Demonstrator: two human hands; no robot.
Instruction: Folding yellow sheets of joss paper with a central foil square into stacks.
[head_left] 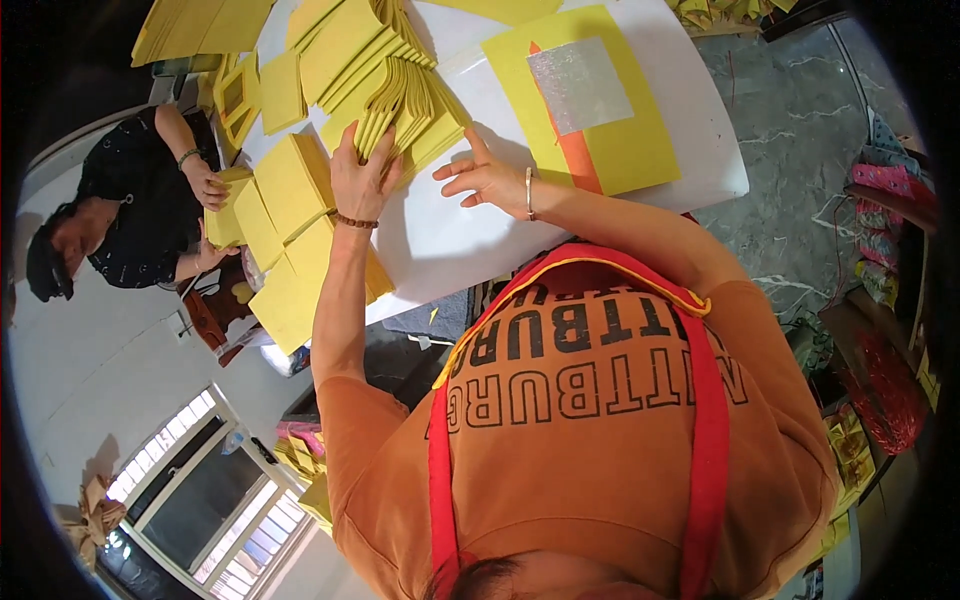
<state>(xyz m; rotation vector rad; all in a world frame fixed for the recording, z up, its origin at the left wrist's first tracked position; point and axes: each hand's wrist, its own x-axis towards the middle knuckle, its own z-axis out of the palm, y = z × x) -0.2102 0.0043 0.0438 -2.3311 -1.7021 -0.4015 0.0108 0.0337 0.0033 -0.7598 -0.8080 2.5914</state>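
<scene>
My left hand [362,182], with a beaded bracelet at the wrist, grips the near end of a bundle of folded yellow paper [398,92]. The folds curve upward between its thumb and fingers. Beneath and behind that bundle lie more stacked yellow sheets [345,45]. My right hand [488,182] hovers just right of the stack, fingers apart and holding nothing. To its right, a large yellow sheet [640,150] lies on the white table [455,240]. On that sheet are an orange strip [577,160] and a silvery square [582,86].
More yellow paper piles [285,195] run along the table's left side. Across there, a person in black [150,190] has both hands at a small yellow stack [228,205]. Grey marbled floor [775,120] lies right of the table. A red object [880,400] stands at the far right.
</scene>
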